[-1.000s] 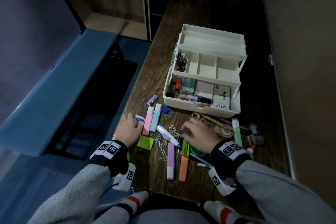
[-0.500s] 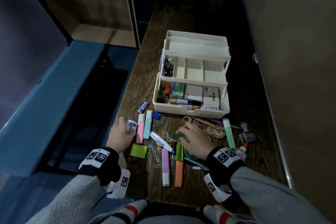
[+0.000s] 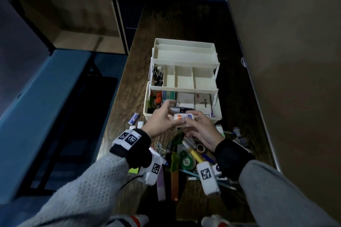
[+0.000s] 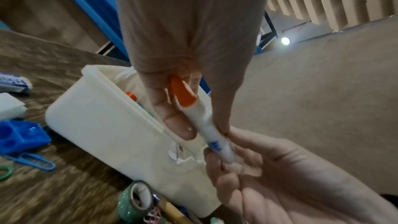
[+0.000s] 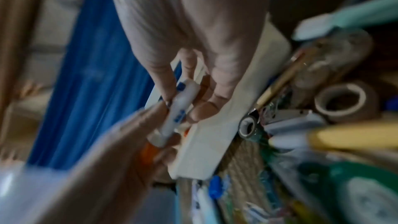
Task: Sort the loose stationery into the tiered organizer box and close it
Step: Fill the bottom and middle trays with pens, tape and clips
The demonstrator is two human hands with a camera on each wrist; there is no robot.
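Note:
The cream tiered organizer box (image 3: 184, 55) stands open on the wooden table, its trays stepped back. Over its front wall both hands hold one white tube with an orange cap and blue print (image 3: 183, 116). My left hand (image 3: 170, 114) pinches the orange cap end (image 4: 183, 98). My right hand (image 3: 190, 121) pinches the white body (image 5: 178, 111) from the other side. In the left wrist view the box wall (image 4: 103, 122) lies just under the tube (image 4: 210, 135). The bottom tray holds markers and small boxes.
Black binder clips (image 3: 158, 77) fill the middle tray's left compartment. Loose paper clips (image 3: 160, 147), a purple highlighter (image 3: 160, 186), an orange one (image 3: 174, 184), tape rolls (image 3: 201, 148) and a blue sharpener (image 4: 19, 134) lie before the box. A beige panel (image 3: 286, 79) borders the right.
Both hands rose from the table. The left carried the white tube from the left side to the box front, and the right left the paper clips and took its other end.

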